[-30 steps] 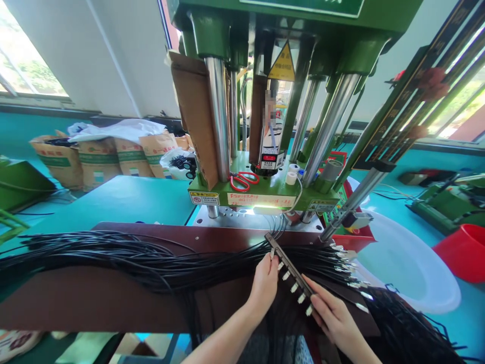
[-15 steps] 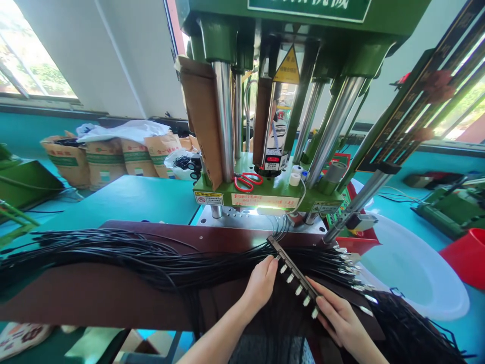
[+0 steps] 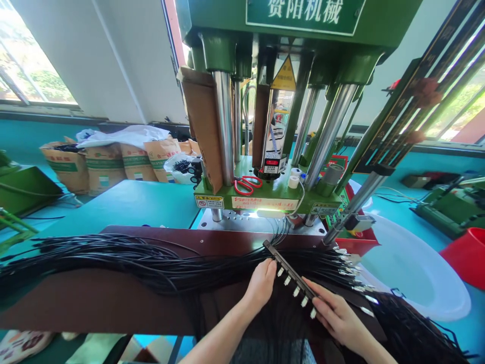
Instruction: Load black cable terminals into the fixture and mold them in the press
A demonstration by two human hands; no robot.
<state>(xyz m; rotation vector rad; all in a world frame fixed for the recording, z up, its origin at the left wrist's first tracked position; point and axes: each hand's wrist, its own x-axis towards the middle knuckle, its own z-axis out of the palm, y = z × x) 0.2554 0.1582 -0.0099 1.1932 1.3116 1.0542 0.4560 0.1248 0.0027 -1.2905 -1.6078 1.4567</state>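
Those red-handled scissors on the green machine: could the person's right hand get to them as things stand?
Probably yes, once it leaves the bar. The right hand is on the dark bar, and the scissors lie on the green machine bed, no column in front. It must reach across the black cables.

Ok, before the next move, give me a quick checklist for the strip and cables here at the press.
Left hand and right hand on the dark metal strip: ok.
White tips along the strip all seated: cannot tell.
Metal-tipped cable ends lying neatly: not ok, they fan out.
Black cable bundle resting on the brown board: ok.
Red-handled scissors on the green press bed, apart from both hands: ok.
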